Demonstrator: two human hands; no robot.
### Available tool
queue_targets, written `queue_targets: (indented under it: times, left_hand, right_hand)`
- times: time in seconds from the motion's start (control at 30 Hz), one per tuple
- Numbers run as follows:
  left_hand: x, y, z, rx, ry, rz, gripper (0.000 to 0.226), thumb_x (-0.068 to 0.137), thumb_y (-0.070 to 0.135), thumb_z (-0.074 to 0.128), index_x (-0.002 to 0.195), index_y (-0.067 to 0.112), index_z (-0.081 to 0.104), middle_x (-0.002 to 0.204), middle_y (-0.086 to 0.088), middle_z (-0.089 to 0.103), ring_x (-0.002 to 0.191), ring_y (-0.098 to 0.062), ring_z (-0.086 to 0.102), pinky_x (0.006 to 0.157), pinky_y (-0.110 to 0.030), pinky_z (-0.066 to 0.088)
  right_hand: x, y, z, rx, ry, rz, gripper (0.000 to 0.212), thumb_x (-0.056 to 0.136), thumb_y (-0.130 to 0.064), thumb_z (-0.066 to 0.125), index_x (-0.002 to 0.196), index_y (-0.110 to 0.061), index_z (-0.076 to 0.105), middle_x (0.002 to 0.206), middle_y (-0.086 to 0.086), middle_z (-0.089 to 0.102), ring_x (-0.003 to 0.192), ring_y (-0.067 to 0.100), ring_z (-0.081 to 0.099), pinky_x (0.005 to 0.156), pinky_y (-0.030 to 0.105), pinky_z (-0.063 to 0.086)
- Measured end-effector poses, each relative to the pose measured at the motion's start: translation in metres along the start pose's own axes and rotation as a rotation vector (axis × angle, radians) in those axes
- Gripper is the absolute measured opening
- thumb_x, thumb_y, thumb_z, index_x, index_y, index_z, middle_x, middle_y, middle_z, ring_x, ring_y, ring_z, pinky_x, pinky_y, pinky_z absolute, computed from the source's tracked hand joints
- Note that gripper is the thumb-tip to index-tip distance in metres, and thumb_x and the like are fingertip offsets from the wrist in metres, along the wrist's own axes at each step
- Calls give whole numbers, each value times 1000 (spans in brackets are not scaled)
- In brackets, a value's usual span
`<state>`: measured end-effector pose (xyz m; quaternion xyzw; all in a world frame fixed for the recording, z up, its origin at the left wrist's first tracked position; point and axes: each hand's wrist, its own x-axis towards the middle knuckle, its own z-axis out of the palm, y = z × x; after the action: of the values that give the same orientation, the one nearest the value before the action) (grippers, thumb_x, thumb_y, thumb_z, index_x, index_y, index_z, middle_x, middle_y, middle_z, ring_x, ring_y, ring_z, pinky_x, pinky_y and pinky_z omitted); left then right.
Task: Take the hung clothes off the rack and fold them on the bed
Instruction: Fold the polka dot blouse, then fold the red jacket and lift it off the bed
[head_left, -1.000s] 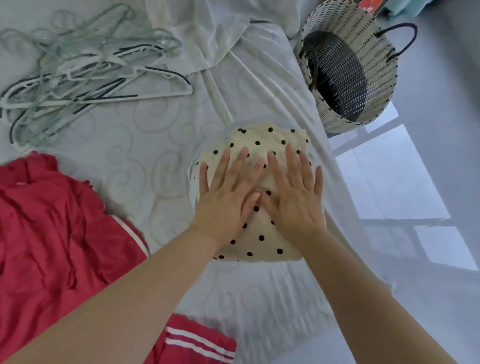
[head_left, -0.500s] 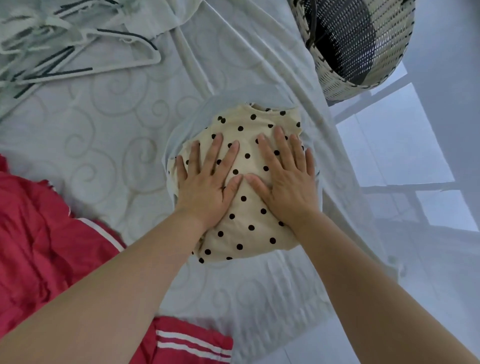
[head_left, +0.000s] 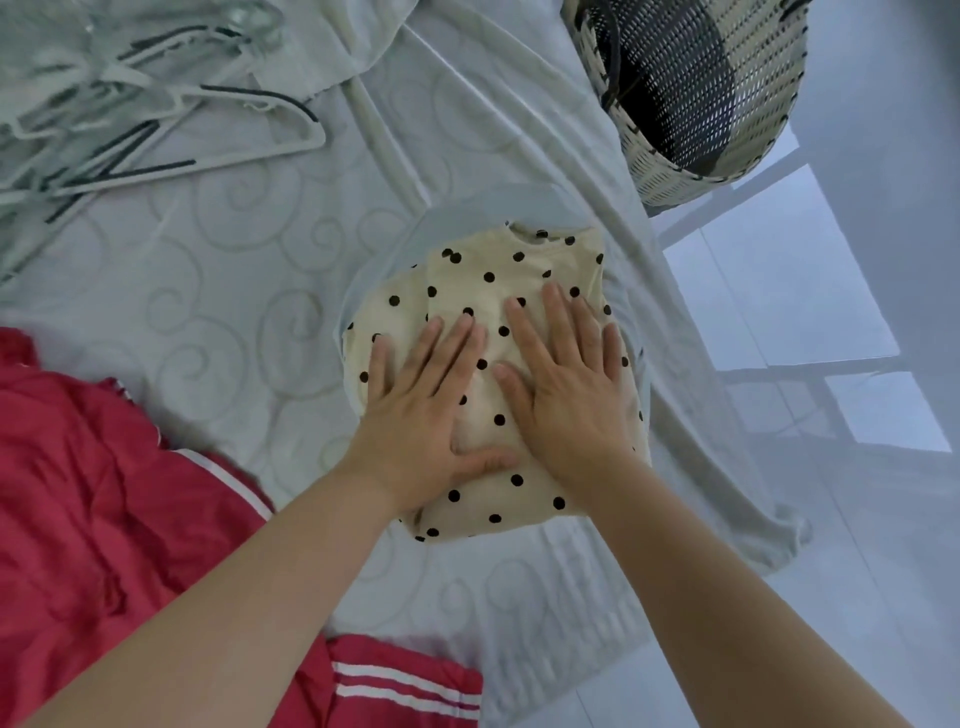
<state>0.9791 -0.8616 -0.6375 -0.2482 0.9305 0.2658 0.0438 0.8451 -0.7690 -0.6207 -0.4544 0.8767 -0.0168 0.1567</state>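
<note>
Centre of the frame: a folded cream polka-dot top (head_left: 498, 270) lies on a pale blue folded garment (head_left: 467, 203), on the white swirl-patterned bed (head_left: 234, 291); the left hand (head_left: 415, 415) and right hand (head_left: 571, 395) lie flat on it side by side, fingers straight and spread, gripping nothing, only pressing. To smooth it well, I judge, sweep both palms outward from the middle with even pressure, keeping the edges squared over the stack. Red striped clothing (head_left: 104, 493) waits at lower left; hangers (head_left: 130, 119) lie at upper left; a woven basket (head_left: 701, 88) stands at upper right.
</note>
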Motion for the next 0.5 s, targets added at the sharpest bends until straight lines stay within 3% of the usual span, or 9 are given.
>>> queue_targets:
  times: [0.07,0.17,0.37,0.5]
  left_hand:
    - [-3,-7,2,45,-119,-37,117,58,88,39,139,36,-28,145,22,-33,135,-5,-30,102,-37,-32]
    - [-5,-9,-1,65,-77,-47,120,56,85,43,137,36,-31,143,22,-35,134,-5,-32,101,-37,-33]
    - [-57,-32,-6,-63,79,-110,96,69,73,36,142,41,-18,153,14,-1,140,-11,-11,107,-35,-27]
    - [-111,-65,2,-79,143,-223,87,75,67,33,146,34,-6,151,7,11,141,-19,8,110,-51,-5]
  right_hand:
    - [2,3,6,-22,-37,-5,60,91,-59,13,148,-41,3,159,-5,-7,145,18,-10,113,36,-17]
    - [-1,-2,-2,-24,-30,-14,63,89,-60,10,148,-39,2,159,-3,-8,145,18,-11,110,33,-22]
    - [-59,-20,2,-47,15,-49,77,80,-72,29,147,-40,11,159,2,2,144,25,-1,112,41,-16]
    - [-78,-17,27,-146,-120,-59,91,68,-86,27,146,-44,5,157,2,0,142,32,2,114,54,-3]
